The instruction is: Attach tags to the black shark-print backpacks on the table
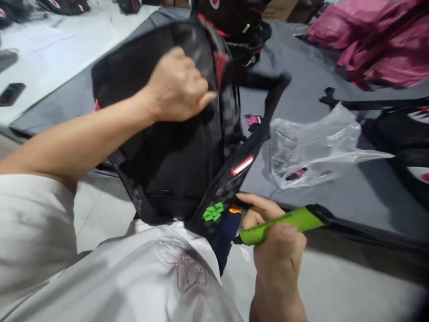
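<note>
A black backpack (174, 156) leans upright in front of me, its smooth back panel towards me and red tabs at its sides. My left hand (182, 85) is a fist against the upper part of that panel; whatever its fingers hold is hidden. In my right hand (278, 232) is a thick lime-green marker (284, 226), its black tip pointing left. Just left of that hand runs a checkered shoulder strap (231, 188) with a green block-shaped patch (213, 211) and a red-and-white strip (241, 166).
A clear plastic bag (315, 147) lies on the grey-covered table (335, 197), right of the backpack. Black bags (395, 138) are at the right edge and another (231, 22) stands behind. Pink bags (378, 40) are piled back right. A phone (12, 94) rests on the white surface at left.
</note>
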The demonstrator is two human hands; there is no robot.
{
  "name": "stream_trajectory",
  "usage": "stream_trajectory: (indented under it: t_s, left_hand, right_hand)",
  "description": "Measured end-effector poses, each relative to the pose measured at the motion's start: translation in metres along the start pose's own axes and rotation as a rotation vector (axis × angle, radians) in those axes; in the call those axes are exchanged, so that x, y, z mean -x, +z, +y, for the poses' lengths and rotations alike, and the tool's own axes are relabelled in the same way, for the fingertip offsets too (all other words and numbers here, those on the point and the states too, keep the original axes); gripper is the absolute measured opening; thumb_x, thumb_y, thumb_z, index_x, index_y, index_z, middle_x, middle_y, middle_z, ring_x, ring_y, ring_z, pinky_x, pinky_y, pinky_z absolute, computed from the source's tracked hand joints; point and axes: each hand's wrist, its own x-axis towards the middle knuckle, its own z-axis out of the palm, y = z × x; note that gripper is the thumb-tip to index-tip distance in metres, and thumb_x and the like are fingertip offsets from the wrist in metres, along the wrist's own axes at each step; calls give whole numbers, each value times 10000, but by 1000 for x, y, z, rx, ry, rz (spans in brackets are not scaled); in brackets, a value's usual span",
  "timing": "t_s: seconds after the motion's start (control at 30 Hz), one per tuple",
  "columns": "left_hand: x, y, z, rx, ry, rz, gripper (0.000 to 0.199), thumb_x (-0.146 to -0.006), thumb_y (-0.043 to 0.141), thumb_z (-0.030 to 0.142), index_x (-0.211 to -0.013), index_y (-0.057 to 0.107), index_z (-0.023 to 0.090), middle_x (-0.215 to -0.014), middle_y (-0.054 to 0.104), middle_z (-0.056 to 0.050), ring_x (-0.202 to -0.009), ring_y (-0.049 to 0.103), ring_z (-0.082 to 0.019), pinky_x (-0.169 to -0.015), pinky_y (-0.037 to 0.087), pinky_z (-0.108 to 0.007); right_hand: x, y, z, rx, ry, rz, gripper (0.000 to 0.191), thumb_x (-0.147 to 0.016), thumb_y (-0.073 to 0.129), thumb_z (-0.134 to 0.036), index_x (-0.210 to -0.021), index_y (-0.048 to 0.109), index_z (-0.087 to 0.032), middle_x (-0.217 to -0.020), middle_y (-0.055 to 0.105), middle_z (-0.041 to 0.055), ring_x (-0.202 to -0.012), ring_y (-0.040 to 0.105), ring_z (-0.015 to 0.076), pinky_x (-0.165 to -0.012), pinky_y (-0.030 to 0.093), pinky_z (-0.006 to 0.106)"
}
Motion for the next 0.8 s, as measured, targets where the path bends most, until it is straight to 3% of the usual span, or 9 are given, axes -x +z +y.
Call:
stream_trajectory:
  t_s: [0.07,0.1,0.17,0.27,0.4,0.53,0.6,0.7,0.8]
  left_hand:
    - [19,-46,2,-130,-163,80,674,-1012,197,542,-848,677,99,-766,648,-65,-889,653,-218,-902,447,-494]
    - [30,-63,10,-192,-260,93,691,-1015,189,532,-861,692,85,-769,659,-77,-866,669,-226,-855,462,-468]
    - [52,-78,39,-251,-412,92,686,-1009,225,536,-804,712,98,-706,670,-98,-744,684,-238,-683,460,-398]
    - [79,-52,99,-110,-380,67,584,-984,350,525,-672,681,157,-582,650,-78,-579,645,-215,-517,354,-336]
    - [91,-3,148,142,-89,12,329,-951,482,334,-733,667,170,-682,695,-44,-623,648,-193,-554,399,-336]
    - [86,-8,131,150,-3,104,159,-929,553,266,-971,688,192,-981,738,-66,-897,664,-209,-782,462,-344]
    - [76,-13,111,146,-81,106,374,-867,667,318,-1226,615,225,-1276,650,-111,-1163,583,-273,-956,413,-412]
    - [50,2,83,204,-171,-153,782,-751,781,415,-1430,445,216,-1413,536,-156,-1261,501,-332,-1003,377,-448]
    - [27,36,65,234,-176,-440,807,-740,757,496,-1426,454,201,-1330,587,-141,-1175,544,-323,-957,406,-410]
  right_hand:
    - [-2,2,-26,-261,-24,-95,669,-923,409,-711,-1232,678,-182,-478,467,-32,-350,399,126,-337,319,265]
    - [-3,2,-37,-354,-58,-105,673,-894,468,-722,-1294,647,-211,-520,527,-16,-371,452,140,-346,362,277]
    - [-6,6,-54,-417,-155,-103,625,-885,566,-653,-1392,563,-287,-675,659,29,-492,609,193,-427,498,324]
    - [-17,24,-49,-296,-375,-36,526,-941,626,-391,-1443,482,-324,-775,718,26,-603,689,201,-580,595,360]
    - [-48,58,6,130,-850,124,381,-914,616,-190,-1285,566,-259,-1016,753,79,-855,741,223,-761,614,377]
    - [-62,69,51,227,-964,225,425,-900,564,-102,-1298,503,-239,-1060,742,95,-937,727,210,-788,602,367]
    - [-57,69,56,284,-980,191,437,-873,591,-81,-1276,514,-232,-976,746,79,-854,723,199,-740,591,352]
    - [-45,72,53,276,-903,152,402,-848,609,-53,-1208,550,-222,-917,732,70,-800,703,201,-743,572,378]
    - [-40,75,53,227,-815,68,376,-851,602,-42,-1184,560,-211,-946,719,85,-834,690,216,-802,553,432]
